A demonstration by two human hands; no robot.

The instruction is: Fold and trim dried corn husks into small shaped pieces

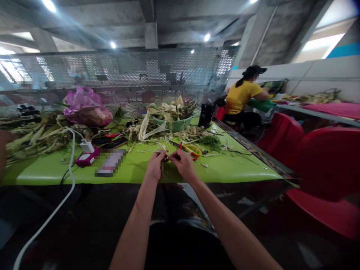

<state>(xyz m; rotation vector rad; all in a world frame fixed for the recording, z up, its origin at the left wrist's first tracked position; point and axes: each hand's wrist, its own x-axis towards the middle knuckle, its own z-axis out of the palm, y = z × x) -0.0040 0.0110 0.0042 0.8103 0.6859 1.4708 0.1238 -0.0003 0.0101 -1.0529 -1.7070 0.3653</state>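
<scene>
A thin pale strip point(164, 147) of what looks like dried plant is between the two hands, above the table edge nearest the wearer and in front of the green basket point(178, 125). The left hand point(156, 164) has its fingers curled in and its thumb pressed near them, with almost no gap, pinching the strip; the right hand point(182, 163), slightly nearer the basket's right side, brings thumb and fingertips together on the same piece, though exactly how much lies in that pinch is too small to tell. Between the hands and the basket lie scissors point(194, 150) with red and yellow handles, and beside them, in front of the basket's right end, a tuft of thin green strands point(210, 141). The basket itself is heaped with dry husks point(168, 111), some trailing over its front. A black container point(206, 115) stands just right of it, and a purple plastic bag point(84, 107) sits to its left, with a pile of dry stalks point(36, 138) farther left. In front of the basket and to the left are a blurred-out flat device point(110, 163) and a purple block point(87, 157) with a white plug. A perforated metal screen point(126, 71) rises behind the basket; well to its right sits a person in a yellow top point(242, 95).
</scene>
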